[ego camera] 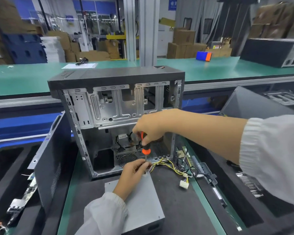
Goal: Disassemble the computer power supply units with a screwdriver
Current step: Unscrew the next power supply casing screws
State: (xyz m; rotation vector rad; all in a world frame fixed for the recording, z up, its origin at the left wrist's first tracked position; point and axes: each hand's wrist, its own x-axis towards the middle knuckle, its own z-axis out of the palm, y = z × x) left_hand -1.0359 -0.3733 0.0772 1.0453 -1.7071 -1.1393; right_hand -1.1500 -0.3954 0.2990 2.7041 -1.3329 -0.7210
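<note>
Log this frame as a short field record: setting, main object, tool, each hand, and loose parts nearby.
setting: green workbench in a warehouse
main object: grey metal power supply box, lying before an open, stripped computer case
tool: orange-and-black screwdriver, upright, tip at the box's far edge
right hand: grips the screwdriver handle
left hand: pinches the shaft near the tip
loose parts: yellow-and-black cable bundle with white connector
</note>
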